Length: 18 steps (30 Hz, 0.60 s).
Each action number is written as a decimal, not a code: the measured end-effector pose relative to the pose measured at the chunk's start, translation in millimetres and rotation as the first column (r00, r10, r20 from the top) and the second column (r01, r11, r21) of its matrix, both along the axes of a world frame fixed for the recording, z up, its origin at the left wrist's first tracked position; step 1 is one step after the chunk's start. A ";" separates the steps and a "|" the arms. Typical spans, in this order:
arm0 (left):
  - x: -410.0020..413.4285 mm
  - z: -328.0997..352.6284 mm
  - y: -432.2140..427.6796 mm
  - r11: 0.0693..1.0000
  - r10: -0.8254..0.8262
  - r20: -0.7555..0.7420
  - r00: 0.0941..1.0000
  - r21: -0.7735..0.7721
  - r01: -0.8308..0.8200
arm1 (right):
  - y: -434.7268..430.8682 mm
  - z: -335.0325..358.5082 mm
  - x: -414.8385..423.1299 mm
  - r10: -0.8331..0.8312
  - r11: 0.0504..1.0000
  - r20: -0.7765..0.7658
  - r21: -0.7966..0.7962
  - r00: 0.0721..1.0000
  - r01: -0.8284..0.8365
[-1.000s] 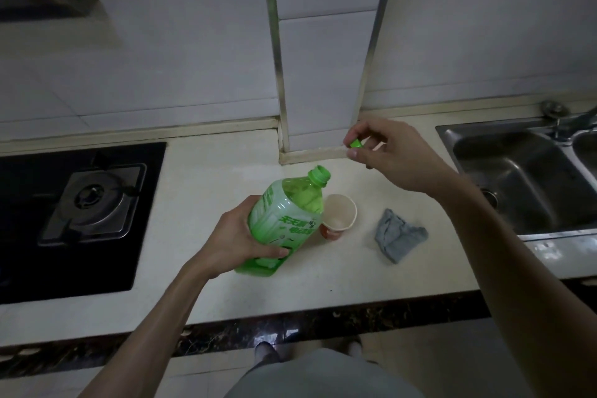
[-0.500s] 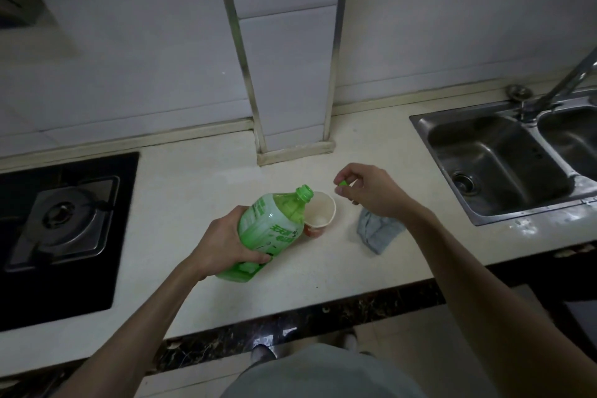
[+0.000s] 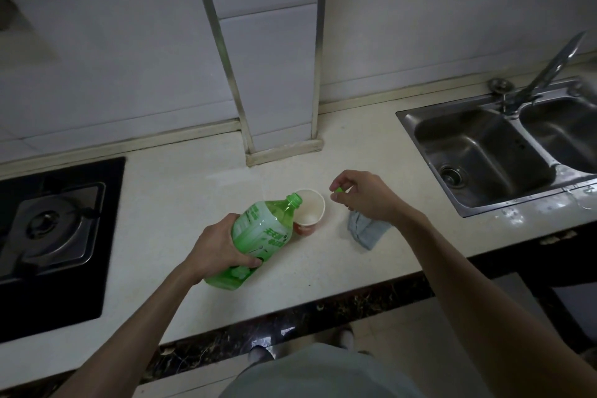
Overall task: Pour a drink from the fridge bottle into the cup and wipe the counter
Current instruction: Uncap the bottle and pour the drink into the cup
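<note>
My left hand [image 3: 217,246] grips a green plastic bottle [image 3: 258,237] round its body and tilts it, the open neck leaning over the rim of a paper cup [image 3: 310,212]. The cup stands upright on the pale counter [image 3: 168,203] and looks white inside; no stream of liquid shows. My right hand [image 3: 365,194] hovers just right of the cup and pinches the small green cap [image 3: 338,190] between thumb and fingertips. A crumpled grey cloth [image 3: 366,231] lies on the counter beneath my right wrist, partly hidden by it.
A black gas hob [image 3: 51,236] fills the counter's left end. A steel double sink [image 3: 504,152] with a tap [image 3: 549,71] sits at the right. A tiled pillar [image 3: 277,126] juts from the wall behind the cup. The counter's dark front edge [image 3: 290,329] runs close to my body.
My right hand came down with the cap from near the pillar to beside the cup. The bottle's neck has come over the cup's rim. The view shifted, bringing more of the sink into sight.
</note>
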<state>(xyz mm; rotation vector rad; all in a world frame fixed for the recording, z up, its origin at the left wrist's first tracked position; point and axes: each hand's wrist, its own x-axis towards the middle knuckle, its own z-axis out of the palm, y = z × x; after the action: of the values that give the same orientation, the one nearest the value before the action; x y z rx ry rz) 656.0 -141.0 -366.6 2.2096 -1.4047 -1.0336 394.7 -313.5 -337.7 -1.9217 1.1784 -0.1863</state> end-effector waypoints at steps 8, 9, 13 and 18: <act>-2.1 -0.9 -1.5 0.999 -0.035 0.073 0.997 0.022 0.033 | 4.8 -9.4 -2.5 0.017 1.000 -0.006 0.010 1.000 -0.017; -2.4 -1.2 -1.5 0.999 -0.038 0.078 0.996 0.026 0.036 | 4.9 -10.3 -2.9 0.021 1.000 -0.007 0.015 1.000 -0.021; -3.2 -3.3 -0.2 0.999 -0.038 0.075 0.996 0.041 0.035 | 4.4 -13.2 -5.3 0.020 1.000 -0.018 0.023 1.000 -0.020; -3.7 -3.8 1.5 0.998 -0.031 0.076 0.997 0.049 0.027 | 4.2 -14.8 -5.7 0.026 0.999 -0.030 0.024 0.999 -0.025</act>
<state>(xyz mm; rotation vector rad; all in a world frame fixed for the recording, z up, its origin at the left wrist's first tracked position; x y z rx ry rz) 652.3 -139.5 -370.4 2.2922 -1.4635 -1.0118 389.0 -309.4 -352.5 -1.9244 1.1702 -0.1295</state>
